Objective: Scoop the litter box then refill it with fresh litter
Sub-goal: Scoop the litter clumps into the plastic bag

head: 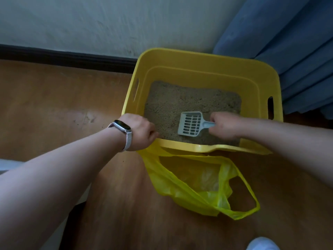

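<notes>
So the yellow litter box [198,57] sits on the wooden floor [54,105], pushed up by the far wall [108,24] and its dark skirting board [63,55], with a blue curtain [297,42] hanging just beside its right side; it has a handle slot cut in each side wall. The bottom is covered in sandy brown litter [180,101], spread pretty flat.

The left hand [138,130] is clamped on the box's near left corner, fingers curled over the rim and down inside; there's a pale fitness band [122,126] on that wrist. The right hand [225,125] is down inside the box near its near edge, fingers wrapped tight round the handle of a light grey slotted scoop [191,124]; the scoop head points left and lies on top of the litter around the middle of the near half; I can't tell if anything is in it.

A thin yellow plastic bag [189,181] lies open on the floor right in front of the box, its top edge touching the box's near rim, handles flopped out to the right; something pale shows through it, too blurry to say what. The toe of a white shoe [262,244] peeks in at the bottom right.
</notes>
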`<act>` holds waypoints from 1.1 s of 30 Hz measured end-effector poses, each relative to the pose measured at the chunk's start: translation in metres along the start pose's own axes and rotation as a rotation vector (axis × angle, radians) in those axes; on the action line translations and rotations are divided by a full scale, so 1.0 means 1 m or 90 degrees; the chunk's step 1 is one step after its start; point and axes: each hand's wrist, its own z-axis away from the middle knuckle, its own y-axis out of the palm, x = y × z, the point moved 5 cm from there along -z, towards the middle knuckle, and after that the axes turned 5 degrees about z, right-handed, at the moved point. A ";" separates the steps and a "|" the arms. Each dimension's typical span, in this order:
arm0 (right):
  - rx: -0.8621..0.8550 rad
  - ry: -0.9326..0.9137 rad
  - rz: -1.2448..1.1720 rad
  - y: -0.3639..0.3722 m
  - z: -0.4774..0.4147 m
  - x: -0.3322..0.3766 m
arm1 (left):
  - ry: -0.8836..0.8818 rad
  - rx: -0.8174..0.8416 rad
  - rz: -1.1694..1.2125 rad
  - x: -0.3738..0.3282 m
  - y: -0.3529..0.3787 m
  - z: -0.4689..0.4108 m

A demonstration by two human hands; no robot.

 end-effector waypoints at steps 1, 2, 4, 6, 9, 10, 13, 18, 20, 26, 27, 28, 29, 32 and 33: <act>0.011 -0.016 0.029 -0.003 0.000 -0.008 | 0.000 -0.009 0.002 0.001 0.000 0.000; 0.021 -0.032 0.052 -0.008 0.001 -0.016 | -0.004 -0.008 0.004 0.002 0.000 -0.001; 0.040 -0.057 0.081 -0.017 0.004 -0.033 | -0.010 -0.005 0.009 0.002 0.001 -0.001; 0.040 -0.077 0.117 -0.026 0.003 -0.050 | 0.001 -0.026 0.005 0.002 0.003 -0.002; 0.027 -0.083 0.184 -0.031 -0.003 -0.070 | 0.013 -0.079 0.016 0.004 0.004 0.001; 0.030 -0.076 0.202 -0.030 -0.006 -0.074 | 0.014 -0.087 0.021 0.003 0.003 0.001; 0.068 -0.073 0.249 -0.016 -0.016 -0.076 | 0.019 -0.086 0.017 0.004 0.003 0.001; 0.126 -0.076 0.301 -0.027 -0.022 -0.073 | 0.033 -0.067 0.001 0.004 0.004 0.002; 0.143 -0.059 0.337 -0.039 -0.020 -0.077 | 0.035 -0.069 0.008 0.003 0.002 0.003; 0.184 -0.049 0.379 -0.022 -0.010 -0.081 | 0.038 -0.099 0.020 0.001 0.001 0.003; 0.177 -0.047 0.361 -0.022 -0.009 -0.082 | 0.040 -0.106 0.022 0.001 0.001 0.003; 0.165 -0.046 0.344 -0.024 -0.008 -0.083 | 0.042 -0.113 0.024 0.002 0.001 0.004; 0.153 -0.045 0.333 -0.026 -0.008 -0.085 | 0.042 -0.116 0.022 0.002 0.001 0.004; 0.126 -0.038 0.351 -0.036 -0.006 -0.089 | 0.037 -0.117 0.008 0.002 0.003 0.003; 0.115 -0.029 0.371 -0.041 -0.006 -0.090 | 0.037 -0.118 0.007 0.002 0.003 0.004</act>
